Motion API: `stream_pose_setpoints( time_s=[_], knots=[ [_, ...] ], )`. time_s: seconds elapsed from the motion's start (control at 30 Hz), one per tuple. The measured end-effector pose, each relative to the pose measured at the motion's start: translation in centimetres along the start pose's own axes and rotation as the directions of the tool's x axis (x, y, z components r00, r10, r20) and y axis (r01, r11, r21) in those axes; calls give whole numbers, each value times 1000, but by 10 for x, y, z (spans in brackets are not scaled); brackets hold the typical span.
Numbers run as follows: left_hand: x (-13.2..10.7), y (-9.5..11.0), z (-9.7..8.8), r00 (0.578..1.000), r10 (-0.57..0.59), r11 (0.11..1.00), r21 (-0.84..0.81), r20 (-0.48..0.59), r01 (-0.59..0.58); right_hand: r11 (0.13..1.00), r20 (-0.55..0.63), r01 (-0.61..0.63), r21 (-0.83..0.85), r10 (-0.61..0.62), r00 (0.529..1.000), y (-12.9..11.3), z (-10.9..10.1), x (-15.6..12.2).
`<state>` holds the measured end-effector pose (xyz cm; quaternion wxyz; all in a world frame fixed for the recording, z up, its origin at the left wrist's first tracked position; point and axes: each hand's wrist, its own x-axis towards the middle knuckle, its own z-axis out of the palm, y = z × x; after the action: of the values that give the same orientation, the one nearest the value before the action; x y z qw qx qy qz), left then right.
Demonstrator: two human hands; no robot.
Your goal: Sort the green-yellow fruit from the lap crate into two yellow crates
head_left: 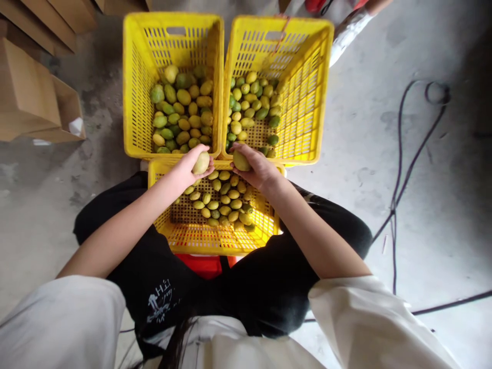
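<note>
My left hand is closed round a pale yellow-green lemon, above the far rim of the near yellow crate. Level with it, my right hand grips a second, greener lemon. Several yellow and greenish lemons lie loose on the bottom of the near crate, between my knees. Beyond my hands stand two more yellow crates side by side. The left crate holds a heap of yellow and green lemons; the right crate has lemons mostly toward its left side.
Cardboard boxes stand on the floor at the left. Black cables run across the concrete floor on the right. Past the right crate's far corner, part of another person's limb shows. Something red is under the near crate.
</note>
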<state>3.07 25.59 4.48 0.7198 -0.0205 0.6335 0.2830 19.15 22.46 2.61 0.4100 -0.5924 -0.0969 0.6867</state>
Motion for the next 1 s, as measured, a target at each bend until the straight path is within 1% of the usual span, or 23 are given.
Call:
stream_pose_setpoints(
  time_s=[0.1,0.23,0.3,0.4,0.53,0.6,0.7,0.8,0.9,0.97,1.0],
  knots=[
    [2,0,-2,1000,4,999,-42,0,-4,999,-53,-36,19,37,998,-3,1,-1],
    [7,1,-3,998,14,999,-43,-58,-17,991,-99,-125,42,129,987,-9,3,2],
    [8,1,-3,997,26,998,-51,-72,-29,989,-120,-130,69,138,983,-9,2,6],
    [8,0,-3,998,22,997,-71,-52,-26,989,-143,-111,100,125,982,-6,0,11],
    [6,-1,-2,1000,-23,997,-68,0,23,996,-126,-39,83,50,991,-2,0,11],
    [4,-1,0,999,-32,999,-41,10,33,998,-104,-13,61,19,994,0,1,7],
    [2,-1,2,1000,-3,1000,13,25,2,999,-85,-12,37,15,996,0,2,3],
    [1,-1,2,998,59,998,11,38,-59,998,-91,-45,41,48,995,-2,2,3],
    [3,-1,-1,995,96,995,-4,-12,-97,995,-80,-90,39,93,992,-5,-1,5],
    [5,0,-3,995,88,996,-16,-49,-89,995,-69,-96,34,98,993,-8,-1,6],
    [6,0,-3,996,74,997,-29,-49,-76,995,-68,-95,39,97,993,-9,-1,6]
  ],
)
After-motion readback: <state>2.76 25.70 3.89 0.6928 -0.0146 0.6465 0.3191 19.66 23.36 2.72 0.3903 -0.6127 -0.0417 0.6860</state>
